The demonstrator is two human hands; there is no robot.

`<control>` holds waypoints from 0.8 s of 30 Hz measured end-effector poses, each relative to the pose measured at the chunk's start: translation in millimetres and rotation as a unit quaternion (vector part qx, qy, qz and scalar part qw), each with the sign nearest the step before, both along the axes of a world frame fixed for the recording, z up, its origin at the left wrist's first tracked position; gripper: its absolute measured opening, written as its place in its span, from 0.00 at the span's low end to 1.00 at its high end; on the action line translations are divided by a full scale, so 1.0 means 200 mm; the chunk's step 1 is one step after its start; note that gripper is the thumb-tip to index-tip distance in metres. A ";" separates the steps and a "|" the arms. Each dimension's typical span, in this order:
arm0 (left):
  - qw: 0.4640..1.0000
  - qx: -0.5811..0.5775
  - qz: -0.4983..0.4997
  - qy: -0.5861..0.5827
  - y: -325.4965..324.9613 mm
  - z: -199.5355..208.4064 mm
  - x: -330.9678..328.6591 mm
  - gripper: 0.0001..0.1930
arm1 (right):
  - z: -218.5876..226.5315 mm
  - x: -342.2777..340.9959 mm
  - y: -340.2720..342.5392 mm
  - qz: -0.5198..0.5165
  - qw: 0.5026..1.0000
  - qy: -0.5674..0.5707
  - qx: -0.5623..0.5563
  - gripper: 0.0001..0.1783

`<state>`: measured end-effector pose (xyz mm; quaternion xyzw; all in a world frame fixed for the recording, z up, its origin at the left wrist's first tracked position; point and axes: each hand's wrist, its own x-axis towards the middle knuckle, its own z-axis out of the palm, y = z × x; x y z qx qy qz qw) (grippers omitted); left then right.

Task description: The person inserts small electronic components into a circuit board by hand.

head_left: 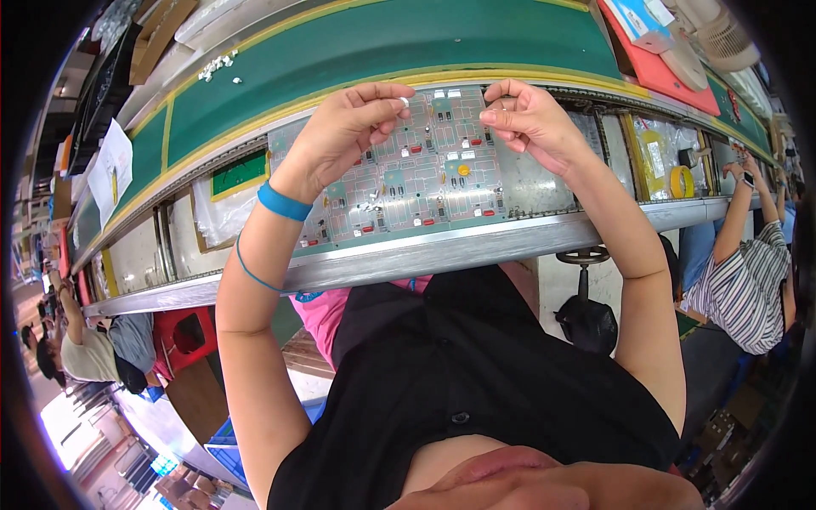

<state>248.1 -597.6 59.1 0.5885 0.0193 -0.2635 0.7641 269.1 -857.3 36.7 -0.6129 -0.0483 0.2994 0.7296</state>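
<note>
A panel of grey-green circuit boards [393, 188] lies in front of me, with white, red and black components and one yellow disc-shaped part [463, 170] on it. Over its far left part, my left hand [357, 127] pinches a small white component [404, 103] between thumb and forefinger. My right hand [534, 129] hovers by the far right edge of the panel, thumb and forefinger pressed together. Whatever is in that pinch is too small to make out. A few loose white bits [371, 204] rest on the boards near the middle.
The panel sits on a metal-railed conveyor [399, 242]. Beyond it runs a green bench mat [365, 59] with a pile of white parts [218, 66]. A paper sheet [112, 174] lies left; a yellow tape roll [682, 182] and a co-worker [748, 280] are right.
</note>
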 end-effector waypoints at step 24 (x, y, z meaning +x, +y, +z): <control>0.988 -0.011 0.152 -0.019 0.17 0.02 0.03 0.08 | -0.07 0.23 0.45 0.110 0.805 -0.501 -0.297 0.09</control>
